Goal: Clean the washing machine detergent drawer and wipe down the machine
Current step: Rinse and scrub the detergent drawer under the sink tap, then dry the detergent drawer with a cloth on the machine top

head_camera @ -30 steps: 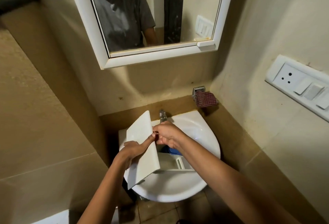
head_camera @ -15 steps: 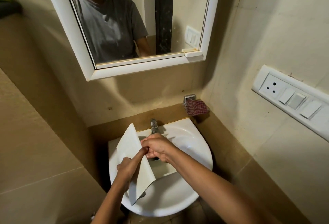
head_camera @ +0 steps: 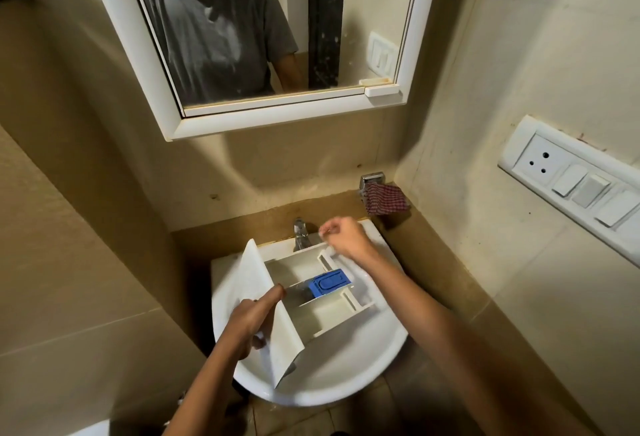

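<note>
The white detergent drawer (head_camera: 332, 311) lies across the white sink (head_camera: 346, 380), its compartments facing up and a blue insert (head_camera: 329, 283) in the middle. My left hand (head_camera: 252, 321) grips the drawer's front panel (head_camera: 268, 314) at the left, thumb over its edge. My right hand (head_camera: 344, 238) is curled just above the drawer's far end, beside the tap (head_camera: 300, 233). Whether it holds something small between the fingertips I cannot make out.
A red checked cloth (head_camera: 384, 200) hangs on a holder right of the tap. A mirror (head_camera: 256, 30) is mounted above the sink, and a socket and switch panel (head_camera: 575, 182) sits on the right wall. Walls close in on both sides.
The drawer has tipped down from upright to lie flat across the sink, compartments now showing. My right hand moved away from the front panel toward the tap.
</note>
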The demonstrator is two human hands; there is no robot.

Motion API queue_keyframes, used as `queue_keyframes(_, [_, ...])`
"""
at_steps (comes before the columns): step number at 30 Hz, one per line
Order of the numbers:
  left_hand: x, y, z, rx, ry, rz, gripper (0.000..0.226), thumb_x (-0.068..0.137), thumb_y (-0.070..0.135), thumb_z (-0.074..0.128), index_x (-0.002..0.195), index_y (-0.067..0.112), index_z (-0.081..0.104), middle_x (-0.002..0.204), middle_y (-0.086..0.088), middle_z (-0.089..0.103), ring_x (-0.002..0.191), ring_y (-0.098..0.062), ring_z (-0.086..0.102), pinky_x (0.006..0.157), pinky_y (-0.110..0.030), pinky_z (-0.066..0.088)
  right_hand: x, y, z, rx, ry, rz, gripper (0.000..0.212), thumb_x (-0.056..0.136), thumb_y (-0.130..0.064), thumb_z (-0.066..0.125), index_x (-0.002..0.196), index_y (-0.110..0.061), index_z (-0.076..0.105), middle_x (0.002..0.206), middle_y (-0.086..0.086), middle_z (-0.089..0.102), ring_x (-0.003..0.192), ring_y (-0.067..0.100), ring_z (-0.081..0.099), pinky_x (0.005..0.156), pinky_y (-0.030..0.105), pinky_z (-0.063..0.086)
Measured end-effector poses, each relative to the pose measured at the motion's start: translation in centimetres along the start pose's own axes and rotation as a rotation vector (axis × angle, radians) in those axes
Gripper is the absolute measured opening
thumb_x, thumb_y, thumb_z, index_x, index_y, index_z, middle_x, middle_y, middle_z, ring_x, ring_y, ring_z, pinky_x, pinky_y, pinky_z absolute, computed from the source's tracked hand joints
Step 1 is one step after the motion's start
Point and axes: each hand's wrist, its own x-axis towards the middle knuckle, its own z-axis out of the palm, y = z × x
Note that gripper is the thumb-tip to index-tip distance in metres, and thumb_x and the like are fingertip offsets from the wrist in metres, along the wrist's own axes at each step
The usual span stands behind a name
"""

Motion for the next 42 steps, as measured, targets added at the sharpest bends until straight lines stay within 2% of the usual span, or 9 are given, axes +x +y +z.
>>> queue_keyframes(3, [-0.1, 0.0, 0.2, 0.04, 0.026, 0.018, 0.076, 0.044, 0.066, 0.06, 0.091, 0.007, 0.057, 0.1, -0.013, 0.059, 0.089, -0.031, 0.059, 0.066, -0.035, 0.054, 3.7, 1.6, -3.6, -0.336, 0.328, -0.125, 0.032, 0.086, 0.002, 0.058, 0.114, -0.012, 0.063, 0.111, 0.002, 0.064, 0.101, 0.018, 0.062, 0.089, 0.027, 0.051])
queue_keyframes(6, [-0.6, 0.0, 0.5, 0.157, 0.083, 0.087, 0.06, 0.052, 0.066, 0.056, 0.082, 0.013, 0.057, 0.1, -0.01, 0.057, 0.1, -0.031, 0.053, 0.073, -0.038, 0.056, 6.3, 3.0, -5.9, -0.523, 0.457, -0.114, 0.033, 0.089, -0.012, 0.06, 0.122, -0.014, 0.058, 0.122, 0.013, 0.058, 0.112, 0.029, 0.052, 0.095, 0.035, 0.045])
queue_keyframes(8, [-0.8, 0.1, 0.6, 0.2, 0.096, 0.127, 0.068, 0.05, 0.071, 0.051, 0.077, 0.009, 0.061, 0.09, -0.01, 0.062, 0.092, -0.029, 0.057, 0.077, -0.041, 0.055, 7.1, 3.7, -6.7, -0.556, 0.476, -0.054, 0.043, 0.089, -0.031, 0.061, 0.125, -0.009, 0.054, 0.125, 0.017, 0.053, 0.117, 0.034, 0.045, 0.098, 0.038, 0.037])
queue_keyframes(11, [-1.1, 0.2, 0.6, 0.225, 0.096, 0.13, 0.077, 0.05, 0.073, 0.048, 0.08, 0.004, 0.064, 0.083, -0.009, 0.062, 0.08, -0.024, 0.058, 0.07, -0.034, 0.049, 7.6, 4.3, -7.4, -0.517, 0.528, 0.032, 0.06, 0.087, -0.048, 0.058, 0.124, -0.003, 0.051, 0.124, 0.021, 0.052, 0.117, 0.036, 0.046, 0.097, 0.04, 0.036])
queue_keyframes(13, [-1.0, 0.4, 0.6, 0.244, 0.106, 0.134, 0.074, 0.057, 0.07, 0.049, 0.083, 0.002, 0.065, 0.082, -0.008, 0.061, 0.078, -0.023, 0.057, 0.067, -0.032, 0.043, 8.1, 4.3, -7.6, -0.493, 0.521, 0.058, 0.061, 0.086, -0.049, 0.059, 0.123, -0.001, 0.053, 0.122, 0.022, 0.054, 0.116, 0.036, 0.048, 0.097, 0.038, 0.036])
queue_keyframes(22, [-0.6, 0.5, 0.8, 0.252, 0.097, 0.155, 0.063, 0.05, 0.072, 0.049, 0.059, 0.01, 0.045, 0.056, -0.005, 0.049, 0.057, -0.02, 0.047, 0.058, -0.029, 0.034, 10.2, 5.3, -7.5, -0.459, 0.497, 0.107, 0.067, 0.08, -0.058, 0.062, 0.12, -0.003, 0.057, 0.119, 0.018, 0.06, 0.11, 0.033, 0.057, 0.094, 0.039, 0.046])
queue_keyframes(28, [0.0, 0.1, 0.8, 0.134, 0.071, 0.102, 0.064, 0.05, 0.071, 0.052, 0.064, 0.009, 0.048, 0.056, -0.003, 0.044, 0.055, -0.022, 0.041, 0.059, -0.03, 0.032, 10.1, 5.1, -7.9, -0.31, 0.591, 0.163, 0.037, 0.089, -0.043, 0.054, 0.11, -0.014, 0.065, 0.112, 0.014, 0.067, 0.102, 0.032, 0.063, 0.083, 0.032, 0.047])
queue_keyframes(35, [0.0, -0.8, 0.1, 0.05, 0.075, 0.081, 0.074, 0.05, 0.075, 0.053, 0.077, 0.006, 0.058, 0.076, -0.011, 0.06, 0.07, -0.026, 0.057, 0.064, -0.032, 0.045, 7.9, 5.8, -7.5, -0.142, 0.836, 0.126, 0.031, 0.083, -0.044, 0.041, 0.097, -0.022, 0.059, 0.092, 0.009, 0.067, 0.082, 0.034, 0.062, 0.073, 0.039, 0.053])
queue_keyframes(42, [-1.4, -2.7, -1.5, -0.079, -0.002, 0.04, 0.082, 0.053, 0.072, 0.057, 0.101, 0.006, 0.062, 0.1, -0.019, 0.069, 0.095, -0.035, 0.065, 0.084, -0.044, 0.054, 3.2, 3.3, -4.9, 0.521, 0.817, -0.061, 0.02, 0.091, -0.023, 0.052, 0.105, -0.015, 0.062, 0.101, 0.003, 0.066, 0.087, 0.019, 0.06, 0.061, 0.018, 0.045])
